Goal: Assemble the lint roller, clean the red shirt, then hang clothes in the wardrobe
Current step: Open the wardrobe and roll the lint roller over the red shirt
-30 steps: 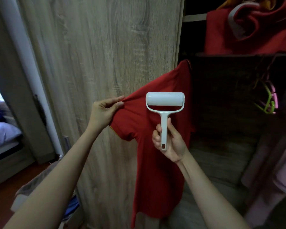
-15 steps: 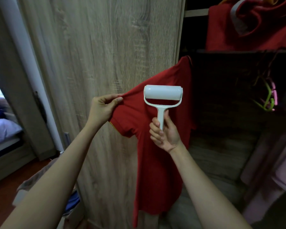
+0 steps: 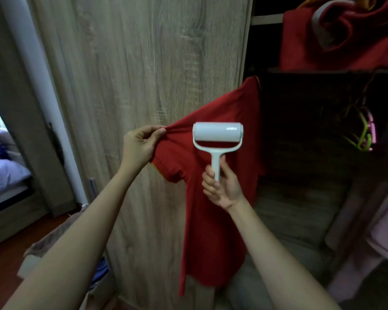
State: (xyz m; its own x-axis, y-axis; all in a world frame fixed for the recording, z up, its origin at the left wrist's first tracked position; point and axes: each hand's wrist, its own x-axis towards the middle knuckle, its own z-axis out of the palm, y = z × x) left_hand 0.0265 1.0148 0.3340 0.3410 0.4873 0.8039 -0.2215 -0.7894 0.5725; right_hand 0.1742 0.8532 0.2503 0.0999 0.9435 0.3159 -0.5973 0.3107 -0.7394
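A red shirt (image 3: 213,220) hangs at the edge of the wooden wardrobe door (image 3: 143,63). My left hand (image 3: 141,146) pinches the sleeve's upper edge and holds the sleeve stretched out to the left. My right hand (image 3: 221,186) grips the handle of a white lint roller (image 3: 217,132), held upright. The roller's drum lies against the shirt's shoulder area, just right of my left hand.
The open wardrobe (image 3: 311,130) is dark inside, with bundled red clothes (image 3: 341,34) on its upper shelf. Green and pink hangers (image 3: 365,133) hang at the right, above pale garments (image 3: 385,224). A bed (image 3: 0,173) shows through the doorway at left. A basket (image 3: 45,249) sits below my left arm.
The lint roller has slid a little upward along the shirt, and my right hand now grips higher on the handle. My left hand keeps its pinch on the sleeve.
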